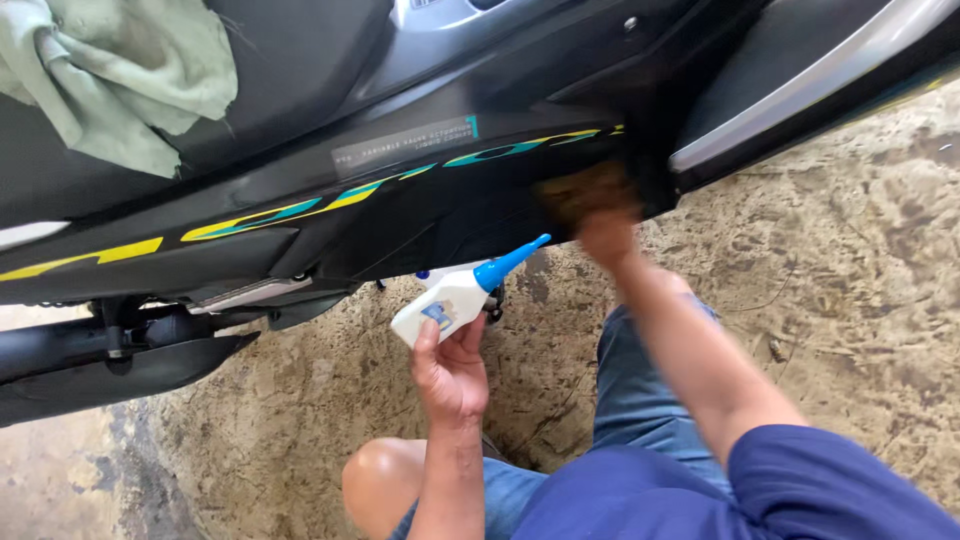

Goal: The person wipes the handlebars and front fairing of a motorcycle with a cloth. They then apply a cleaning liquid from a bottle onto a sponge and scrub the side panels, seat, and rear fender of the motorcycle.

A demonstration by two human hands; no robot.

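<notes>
1. Left hand [450, 372] grips white squeeze bottle [450, 300], blue nozzle aimed at black scooter panel [430, 215], ready for dosing.
2. Right hand [607, 238] blurred, presses brown pad [585, 192] against panel; finger closure unclear.
3. Green rag [130, 70] parked on seat.

White bottle [450, 305] with blue nozzle; black scooter panel [400, 215] with yellow-teal stripes.

Outdoor repair spot, scooter [400, 190], rough dirt ground [850, 280]

one bottle [455, 300], one cloth [120, 70], one scooter [400, 190]
</notes>
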